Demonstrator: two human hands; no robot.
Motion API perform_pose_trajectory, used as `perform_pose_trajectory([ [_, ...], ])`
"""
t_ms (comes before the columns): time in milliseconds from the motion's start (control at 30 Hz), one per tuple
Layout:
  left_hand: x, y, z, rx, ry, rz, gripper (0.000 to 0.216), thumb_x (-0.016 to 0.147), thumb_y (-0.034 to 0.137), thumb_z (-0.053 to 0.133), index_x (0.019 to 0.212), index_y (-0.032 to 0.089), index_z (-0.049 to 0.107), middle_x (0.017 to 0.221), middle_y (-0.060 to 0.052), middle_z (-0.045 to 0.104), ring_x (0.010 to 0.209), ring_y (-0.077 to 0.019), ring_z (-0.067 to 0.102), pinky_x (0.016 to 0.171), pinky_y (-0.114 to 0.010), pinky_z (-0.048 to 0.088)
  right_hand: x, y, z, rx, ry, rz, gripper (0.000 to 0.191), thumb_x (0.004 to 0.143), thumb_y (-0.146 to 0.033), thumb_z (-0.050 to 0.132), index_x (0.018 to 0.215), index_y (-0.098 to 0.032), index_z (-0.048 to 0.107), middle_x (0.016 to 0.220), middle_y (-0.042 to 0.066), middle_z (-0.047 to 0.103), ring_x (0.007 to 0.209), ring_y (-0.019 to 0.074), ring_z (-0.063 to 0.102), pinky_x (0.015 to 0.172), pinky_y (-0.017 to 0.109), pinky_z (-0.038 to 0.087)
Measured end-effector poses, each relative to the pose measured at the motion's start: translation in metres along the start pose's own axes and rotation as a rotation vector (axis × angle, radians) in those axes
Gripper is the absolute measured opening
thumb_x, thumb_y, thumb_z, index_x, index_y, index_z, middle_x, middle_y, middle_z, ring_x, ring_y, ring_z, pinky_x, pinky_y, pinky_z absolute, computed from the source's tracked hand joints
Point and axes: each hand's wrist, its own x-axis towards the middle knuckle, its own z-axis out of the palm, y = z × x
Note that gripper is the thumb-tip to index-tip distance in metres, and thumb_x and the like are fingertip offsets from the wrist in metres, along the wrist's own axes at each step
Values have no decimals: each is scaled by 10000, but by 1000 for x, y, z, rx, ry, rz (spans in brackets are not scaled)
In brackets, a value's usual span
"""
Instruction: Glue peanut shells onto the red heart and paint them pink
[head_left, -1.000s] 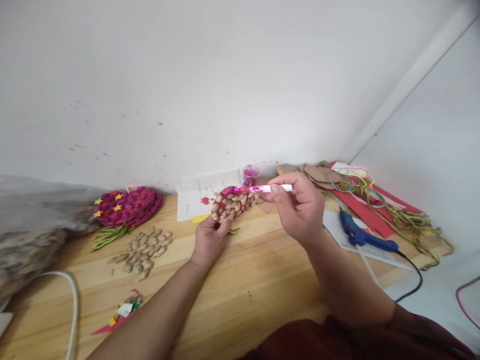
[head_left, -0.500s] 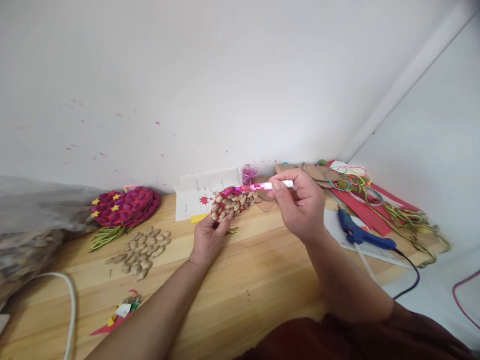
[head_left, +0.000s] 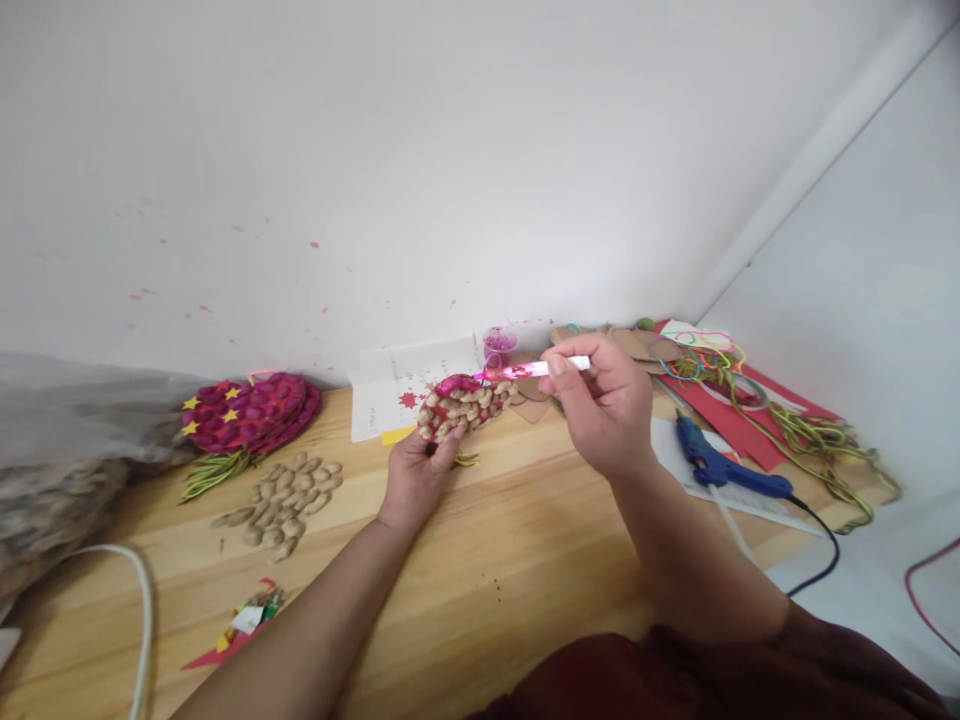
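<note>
i've got my left hand [head_left: 415, 480] pinching the lower edge of the peanut-shell disc [head_left: 459, 407], lifted above the wooden table [head_left: 480, 560]. my right hand [head_left: 604, 410] grips the pink-stained brush [head_left: 529, 370], fingers closed, its tip touching the disc's painted top edge. loose peanut shells [head_left: 283, 500] sit well off to the left.

Loose peanuts [head_left: 281, 503] are lying on the wooden table [head_left: 487, 570] at the left, below a magenta piece with yellow stars [head_left: 251, 410]. A blue glue gun [head_left: 724, 468] is resting at the right, near coloured rubber bands [head_left: 701, 360].

Head view, forward-down, near table [head_left: 517, 560]; edges perhaps distorted.
</note>
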Motion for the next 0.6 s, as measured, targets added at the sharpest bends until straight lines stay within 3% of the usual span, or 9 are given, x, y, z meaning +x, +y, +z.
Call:
perform_pose_trajectory([
  [367, 1, 8, -1, -1, 2, -22, 320, 789, 484, 800, 735, 170, 766, 783, -77, 792, 835, -237, 731, 823, -322, 582, 2, -3, 3, 61, 5, 48, 211, 943, -409, 693, 923, -199, 686, 658, -9, 713, 537, 96, 628, 464, 192, 469],
  [600, 0, 10, -1, 7, -8, -24, 330, 807, 493, 787, 720, 177, 757, 727, -69, 765, 819, -236, 718, 794, -319, 576, 1, -5, 4, 107, -24, 38, 204, 945, -401, 691, 917, -199, 677, 658, -11, 705, 560, 97, 651, 490, 187, 497],
])
